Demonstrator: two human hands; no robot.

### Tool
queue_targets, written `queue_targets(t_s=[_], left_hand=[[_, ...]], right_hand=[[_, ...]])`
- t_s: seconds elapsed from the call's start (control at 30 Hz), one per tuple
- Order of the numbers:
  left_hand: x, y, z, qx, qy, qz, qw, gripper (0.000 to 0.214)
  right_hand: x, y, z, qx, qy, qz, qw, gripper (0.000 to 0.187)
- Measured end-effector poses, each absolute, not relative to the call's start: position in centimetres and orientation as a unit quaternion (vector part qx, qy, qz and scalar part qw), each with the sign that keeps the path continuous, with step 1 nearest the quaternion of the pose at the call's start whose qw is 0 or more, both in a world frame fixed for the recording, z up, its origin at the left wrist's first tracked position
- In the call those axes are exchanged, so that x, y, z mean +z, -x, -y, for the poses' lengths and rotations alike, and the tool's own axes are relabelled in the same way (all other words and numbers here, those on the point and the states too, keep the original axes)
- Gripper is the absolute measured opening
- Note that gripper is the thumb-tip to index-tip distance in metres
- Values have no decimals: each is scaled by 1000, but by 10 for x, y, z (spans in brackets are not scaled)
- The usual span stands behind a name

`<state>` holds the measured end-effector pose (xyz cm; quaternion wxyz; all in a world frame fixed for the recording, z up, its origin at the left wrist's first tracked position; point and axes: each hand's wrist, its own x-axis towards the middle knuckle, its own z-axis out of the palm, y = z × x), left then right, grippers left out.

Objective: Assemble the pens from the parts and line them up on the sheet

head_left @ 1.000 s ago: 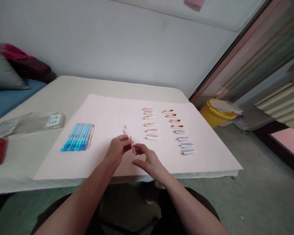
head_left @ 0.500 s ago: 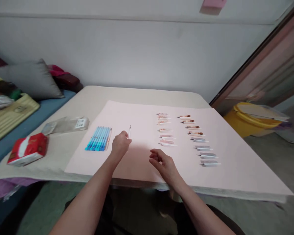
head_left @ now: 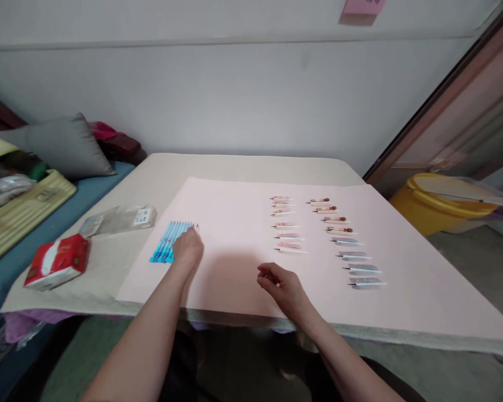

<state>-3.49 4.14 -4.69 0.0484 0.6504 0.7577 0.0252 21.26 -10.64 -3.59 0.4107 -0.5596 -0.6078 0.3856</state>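
My left hand (head_left: 187, 248) is closed at the right end of a row of blue pens (head_left: 166, 241), its fingers pinched on a slim pale pen (head_left: 197, 226). Only that pen's tip shows past the knuckles; the rest is under the hand. The blue pens lie side by side, tips pointing away from me. My right hand (head_left: 283, 285) hovers above the pink sheet (head_left: 235, 209), fingers loosely curled and thumb apart, with nothing in it. Beyond it lie pink-toned pens (head_left: 287, 237), brown-topped pens (head_left: 335, 220) and grey pens (head_left: 360, 268), laid out in two columns.
A red tissue pack (head_left: 58, 262) and a clear plastic packet (head_left: 117, 219) lie on the table's left part. To the left is a blue seat with a grey cushion (head_left: 75, 145). A yellow bin (head_left: 436, 204) stands beyond the table's right edge; a wall (head_left: 235, 100) rises behind.
My left hand has moved left and down with the pale pen, from the middle of the sheet to the end of the blue row. My right hand has stayed nearly in place.
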Motion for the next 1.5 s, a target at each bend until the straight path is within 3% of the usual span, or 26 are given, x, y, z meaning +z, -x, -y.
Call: queue_targets(t_s=[0.5,0.77,0.83,0.93,1.03,1.13,1.23,1.5], left_hand=[[-40,44,-46,2,-634,-770,65,37],[-25,35,-45,-6,-638,-766,80,35],[-19,24,-42,21,-663,-743,86,35],[-16,-2,-30,99,-714,-682,122,27],[-20,-34,-11,176,-726,-621,238,19],[-30,-59,7,207,-686,-571,400,18],[-38,-72,18,221,-654,-540,482,17],[-42,-78,30,212,-657,-528,494,14]], right_hand=[[-32,-231,100,363,576,587,438,22],[-10,-291,82,228,655,537,481,25],[-11,-305,79,179,688,546,443,23],[-17,-314,76,111,746,592,284,21],[-25,-310,74,72,766,629,113,22],[-31,-303,74,55,758,650,18,25],[-34,-301,72,55,763,643,-26,26],[-37,-302,66,76,786,613,-25,25]])
